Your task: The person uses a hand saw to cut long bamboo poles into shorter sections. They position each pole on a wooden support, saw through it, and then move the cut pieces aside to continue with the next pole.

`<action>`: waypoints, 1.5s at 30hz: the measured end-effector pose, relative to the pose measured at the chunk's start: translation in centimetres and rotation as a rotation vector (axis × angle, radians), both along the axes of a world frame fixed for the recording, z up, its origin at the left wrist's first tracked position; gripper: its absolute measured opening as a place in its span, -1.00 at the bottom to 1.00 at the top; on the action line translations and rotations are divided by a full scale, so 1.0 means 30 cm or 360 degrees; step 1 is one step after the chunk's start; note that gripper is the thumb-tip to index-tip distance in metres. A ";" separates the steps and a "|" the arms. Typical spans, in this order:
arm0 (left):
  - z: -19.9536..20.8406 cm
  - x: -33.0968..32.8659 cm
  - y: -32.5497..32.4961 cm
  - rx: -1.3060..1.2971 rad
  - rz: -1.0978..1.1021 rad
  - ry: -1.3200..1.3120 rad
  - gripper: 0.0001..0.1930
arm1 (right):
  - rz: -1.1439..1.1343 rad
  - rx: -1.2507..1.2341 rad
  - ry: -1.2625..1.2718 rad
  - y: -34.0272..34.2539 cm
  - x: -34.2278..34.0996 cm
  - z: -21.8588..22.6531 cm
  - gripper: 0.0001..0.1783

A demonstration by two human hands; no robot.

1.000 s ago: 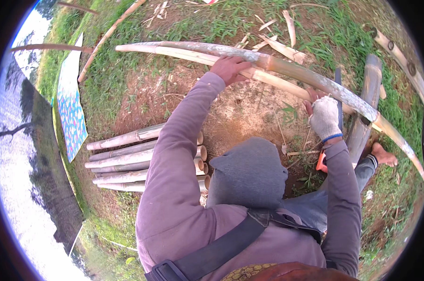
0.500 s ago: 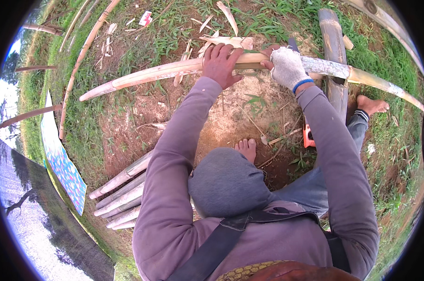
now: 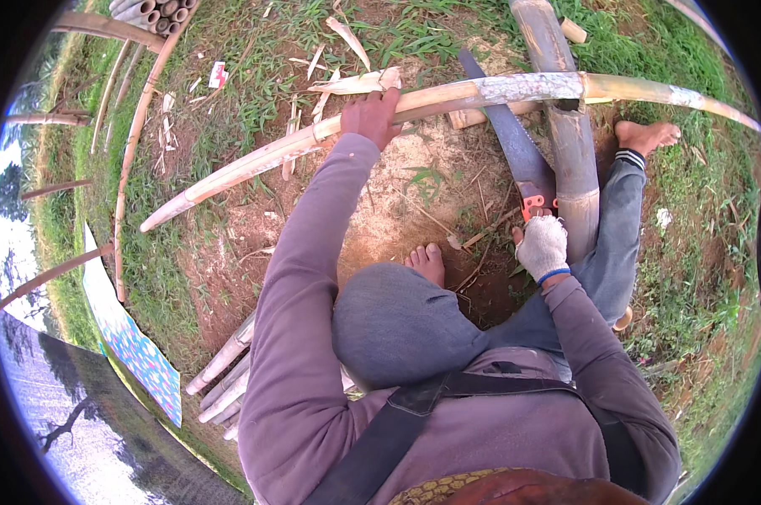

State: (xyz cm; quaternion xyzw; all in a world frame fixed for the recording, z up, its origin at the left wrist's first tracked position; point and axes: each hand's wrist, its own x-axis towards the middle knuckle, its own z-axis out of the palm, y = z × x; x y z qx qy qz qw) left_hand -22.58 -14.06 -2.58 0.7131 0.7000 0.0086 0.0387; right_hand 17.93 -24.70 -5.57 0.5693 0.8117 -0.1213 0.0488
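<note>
A long pale bamboo pole (image 3: 448,98) runs crosswise in front of me, resting over a thick grey bamboo post (image 3: 575,160). My left hand (image 3: 370,116), bare, is wrapped over the pole left of centre. My right hand (image 3: 542,244), in a whitish knitted glove with a blue cuff, closes on the orange handle of a handsaw (image 3: 515,139). The saw's dark blade slants up and leftward beside the post, its tip close to the pole. Part of the handle is hidden by the fingers.
A short bamboo piece (image 3: 473,118) lies under the pole. Pale shavings (image 3: 355,82) litter the grass beyond it. More bamboo poles (image 3: 225,358) lie at my left. A bare foot (image 3: 425,263) and another (image 3: 646,135) rest on the ground near the work.
My right hand has let go of the pole and come down toward me onto the saw handle. My left hand stays on the pole. The view has shifted somewhat.
</note>
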 end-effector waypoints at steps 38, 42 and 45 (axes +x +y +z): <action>-0.011 -0.002 0.013 -0.0042 0.0080 0.0142 -0.32 | -0.0285 -0.0293 0.1860 -0.257 0.190 0.652 -0.70; -0.009 0.024 0.030 -0.0047 0.0063 0.0154 -0.32 | -0.0334 0.0022 0.1820 -0.169 -0.026 0.466 -0.69; -0.018 0.013 0.020 -0.0027 0.0049 0.0160 -0.33 | -0.0362 0.0044 0.1862 -0.144 -0.117 0.443 -0.69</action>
